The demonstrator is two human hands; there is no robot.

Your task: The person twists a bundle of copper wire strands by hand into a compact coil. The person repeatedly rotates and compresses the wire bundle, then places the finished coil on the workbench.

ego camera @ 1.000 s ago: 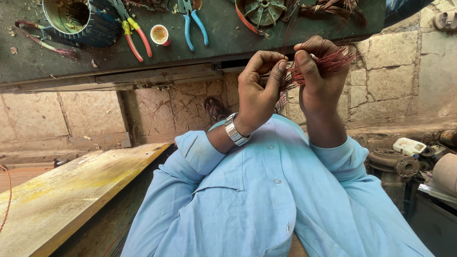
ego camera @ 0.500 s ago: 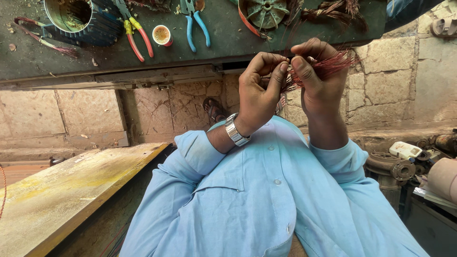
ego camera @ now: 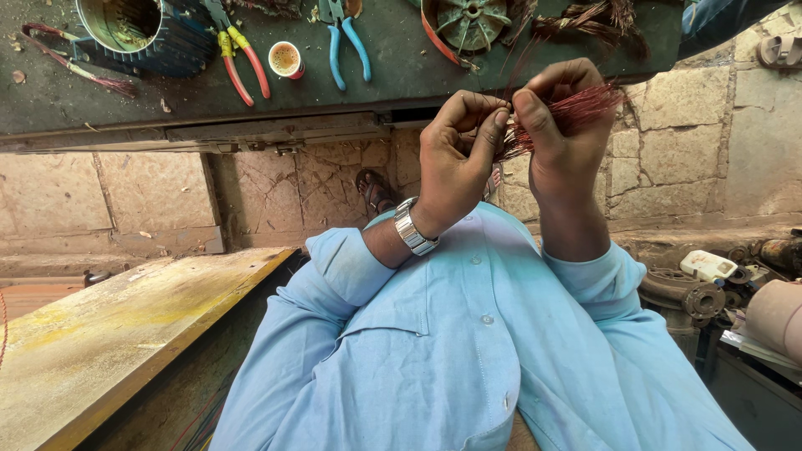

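Fanning reddish copper wire bundle

There is only one view, from the camera on my head. It looks steeply down over my light blue shirt, very near to my raised hands, with the dark bench along the top edge.
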